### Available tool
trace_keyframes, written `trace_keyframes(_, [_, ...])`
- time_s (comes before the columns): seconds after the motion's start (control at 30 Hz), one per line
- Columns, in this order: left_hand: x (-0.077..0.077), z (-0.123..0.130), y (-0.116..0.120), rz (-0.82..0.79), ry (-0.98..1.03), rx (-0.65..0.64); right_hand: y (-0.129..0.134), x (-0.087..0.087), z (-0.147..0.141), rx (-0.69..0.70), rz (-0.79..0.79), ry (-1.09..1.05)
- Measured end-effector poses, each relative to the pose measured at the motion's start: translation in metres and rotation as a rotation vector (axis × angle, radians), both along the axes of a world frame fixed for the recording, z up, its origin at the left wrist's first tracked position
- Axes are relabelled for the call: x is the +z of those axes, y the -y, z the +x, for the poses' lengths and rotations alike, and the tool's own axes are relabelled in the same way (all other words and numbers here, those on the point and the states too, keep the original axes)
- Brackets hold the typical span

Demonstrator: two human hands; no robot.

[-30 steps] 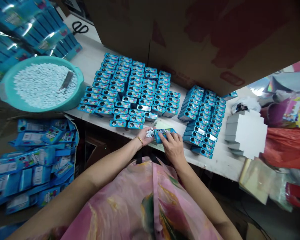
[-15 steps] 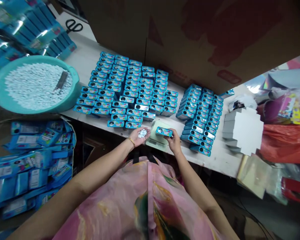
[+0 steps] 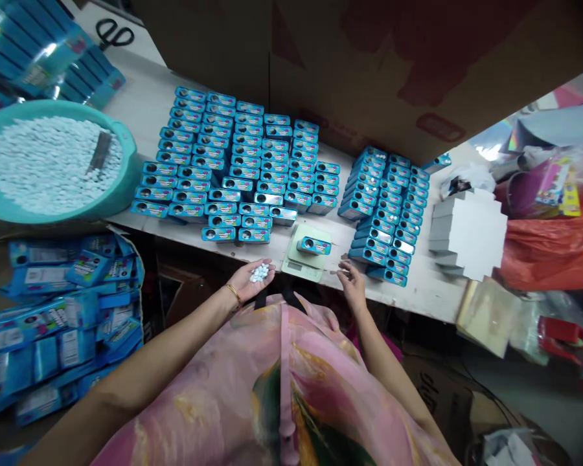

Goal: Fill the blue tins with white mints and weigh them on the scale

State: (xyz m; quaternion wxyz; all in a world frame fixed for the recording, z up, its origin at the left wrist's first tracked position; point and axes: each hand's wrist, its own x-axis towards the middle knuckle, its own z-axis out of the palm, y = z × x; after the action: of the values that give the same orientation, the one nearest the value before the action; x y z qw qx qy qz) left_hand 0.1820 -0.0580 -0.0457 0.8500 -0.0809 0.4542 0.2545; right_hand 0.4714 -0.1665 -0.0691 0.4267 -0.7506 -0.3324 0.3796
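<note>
My left hand [image 3: 243,285] is turned palm up in front of the table edge, cupping a small heap of white candy-like pellets [image 3: 260,272]. A pale green kitchen scale [image 3: 300,268] stands on the table between my hands. On its pan sits one blue printed box [image 3: 315,246], a round dark opening at the left end of its top. Just right of the scale is my right hand [image 3: 352,285], its fingers apart and nothing held in them. Whether its fingertips touch the table I cannot tell.
Rows of similar blue boxes [image 3: 243,160] fill the table's middle; a second group [image 3: 383,213] stands right. A turquoise basin [image 3: 129,145] of white pellets is at left, scissors [image 3: 114,33] behind it. A carton [image 3: 140,291] of blue boxes sits below. A large cardboard box [image 3: 320,58] rises behind.
The blue box has gone from my right hand onto the scale, and that hand has let go and drawn back to the right. My left hand has moved slightly left, away from the scale, with its pellets.
</note>
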Motion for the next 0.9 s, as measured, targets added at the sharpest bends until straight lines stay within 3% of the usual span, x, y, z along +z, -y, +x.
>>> trace_keyframes(0.17, [0.001,-0.004,0.002,0.005,0.015,-0.015,0.014,-0.007,-0.006,0.059,-0.037,0.117])
trace_keyframes(0.73, [-0.009,-0.017,0.001,0.023,-0.029,-0.039,-0.021,0.007,-0.017,0.063,0.102,0.152])
trace_keyframes(0.9, [-0.001,-0.013,0.001,0.040,-0.006,-0.051,-0.030,0.031,-0.023,0.110,0.173,0.340])
